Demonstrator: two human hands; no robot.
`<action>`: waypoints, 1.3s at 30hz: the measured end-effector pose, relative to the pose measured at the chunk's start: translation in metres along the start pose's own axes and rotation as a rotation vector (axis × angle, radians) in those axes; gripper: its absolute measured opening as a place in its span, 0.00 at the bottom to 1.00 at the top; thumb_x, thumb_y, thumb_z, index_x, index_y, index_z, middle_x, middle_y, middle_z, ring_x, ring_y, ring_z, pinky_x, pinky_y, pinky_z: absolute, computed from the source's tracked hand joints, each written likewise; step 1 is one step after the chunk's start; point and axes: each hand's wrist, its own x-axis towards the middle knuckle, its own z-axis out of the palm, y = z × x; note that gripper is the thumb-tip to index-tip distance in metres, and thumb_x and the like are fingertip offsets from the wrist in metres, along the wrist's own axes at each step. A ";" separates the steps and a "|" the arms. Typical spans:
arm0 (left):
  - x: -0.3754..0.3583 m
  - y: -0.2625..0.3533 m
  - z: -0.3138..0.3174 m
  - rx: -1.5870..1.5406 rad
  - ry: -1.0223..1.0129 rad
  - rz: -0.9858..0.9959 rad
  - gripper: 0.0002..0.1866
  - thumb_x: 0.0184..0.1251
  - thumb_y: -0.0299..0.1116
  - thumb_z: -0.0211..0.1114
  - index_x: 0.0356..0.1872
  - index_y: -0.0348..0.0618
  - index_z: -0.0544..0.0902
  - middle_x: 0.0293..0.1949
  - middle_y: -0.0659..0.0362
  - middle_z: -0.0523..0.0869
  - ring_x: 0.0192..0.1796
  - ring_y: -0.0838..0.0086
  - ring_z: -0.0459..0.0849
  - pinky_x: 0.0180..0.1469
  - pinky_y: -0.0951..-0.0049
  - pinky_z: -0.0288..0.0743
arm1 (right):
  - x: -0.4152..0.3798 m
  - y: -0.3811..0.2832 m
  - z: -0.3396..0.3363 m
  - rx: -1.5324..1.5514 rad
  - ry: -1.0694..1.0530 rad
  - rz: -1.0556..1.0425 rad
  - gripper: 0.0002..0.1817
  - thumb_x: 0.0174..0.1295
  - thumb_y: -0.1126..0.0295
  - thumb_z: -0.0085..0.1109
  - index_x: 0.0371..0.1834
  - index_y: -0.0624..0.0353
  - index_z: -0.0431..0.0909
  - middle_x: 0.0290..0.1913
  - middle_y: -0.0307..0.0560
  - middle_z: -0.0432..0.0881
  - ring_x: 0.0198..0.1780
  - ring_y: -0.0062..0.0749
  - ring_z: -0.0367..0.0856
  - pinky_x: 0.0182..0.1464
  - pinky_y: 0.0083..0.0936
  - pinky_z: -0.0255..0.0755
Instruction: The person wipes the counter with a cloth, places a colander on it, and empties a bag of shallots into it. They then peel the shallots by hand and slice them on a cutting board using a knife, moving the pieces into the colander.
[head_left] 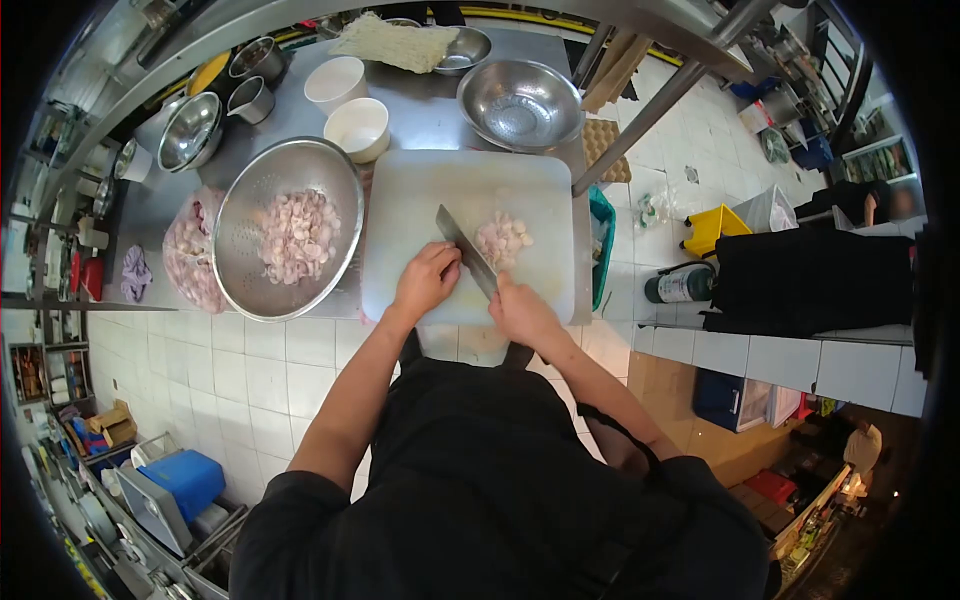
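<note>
My right hand (525, 315) is wrapped round the handle of a broad-bladed kitchen knife (466, 250), whose blade slants up and left over the white cutting board (420, 190). On the blade's left side, my left hand (429, 280) is curled with its fingertips close to the steel. Whatever those fingers hold, if anything, is hidden. Right of the blade lies a small heap of pale pink cut pieces (504, 240), perhaps shallots. Left of the board stands a perforated metal colander (238, 240) with many similar pieces (298, 236) in it.
A clear bag of pinkish pieces (190, 250) touches the colander's left side. Behind the board are two white bowls (336, 84) and a large metal bowl (520, 105). A metal post (665, 115) rises at the table's right, near a green-rimmed bin (603, 245).
</note>
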 end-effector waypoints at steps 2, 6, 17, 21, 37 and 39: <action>0.001 0.001 0.001 -0.014 -0.003 0.015 0.09 0.54 0.21 0.66 0.38 0.38 0.83 0.43 0.51 0.86 0.48 0.55 0.84 0.51 0.62 0.80 | -0.002 0.009 -0.008 0.077 0.023 -0.068 0.15 0.66 0.67 0.52 0.47 0.69 0.67 0.28 0.72 0.80 0.34 0.69 0.81 0.40 0.59 0.72; 0.003 0.003 0.000 0.002 -0.056 -0.006 0.08 0.55 0.21 0.65 0.37 0.37 0.83 0.42 0.51 0.85 0.47 0.55 0.82 0.51 0.61 0.78 | -0.009 0.017 -0.007 0.077 0.064 -0.025 0.15 0.66 0.67 0.52 0.48 0.68 0.66 0.29 0.73 0.80 0.35 0.70 0.80 0.41 0.60 0.72; 0.013 -0.004 -0.011 0.115 -0.292 0.009 0.09 0.57 0.22 0.64 0.39 0.39 0.83 0.40 0.53 0.84 0.46 0.56 0.81 0.51 0.60 0.77 | -0.011 -0.008 -0.017 0.074 0.009 0.023 0.14 0.65 0.68 0.51 0.45 0.70 0.68 0.31 0.72 0.81 0.37 0.69 0.81 0.43 0.58 0.72; 0.016 -0.007 -0.013 0.161 -0.330 0.055 0.08 0.56 0.21 0.64 0.37 0.38 0.82 0.38 0.53 0.84 0.44 0.56 0.80 0.50 0.60 0.76 | -0.009 -0.002 -0.004 0.050 0.032 -0.024 0.14 0.65 0.68 0.50 0.46 0.71 0.67 0.31 0.73 0.81 0.37 0.70 0.81 0.43 0.58 0.72; 0.001 -0.009 -0.010 0.114 -0.178 0.073 0.08 0.56 0.22 0.66 0.37 0.37 0.82 0.39 0.52 0.84 0.44 0.55 0.80 0.51 0.60 0.75 | -0.013 -0.005 -0.003 0.020 -0.002 0.002 0.13 0.64 0.69 0.51 0.46 0.69 0.68 0.33 0.73 0.82 0.38 0.69 0.82 0.43 0.58 0.74; 0.005 -0.009 -0.009 0.106 -0.160 0.095 0.08 0.56 0.22 0.66 0.37 0.38 0.82 0.39 0.52 0.84 0.44 0.55 0.80 0.51 0.60 0.75 | -0.012 -0.002 0.002 0.028 0.013 -0.003 0.14 0.65 0.69 0.51 0.46 0.68 0.68 0.33 0.73 0.82 0.38 0.69 0.82 0.44 0.58 0.74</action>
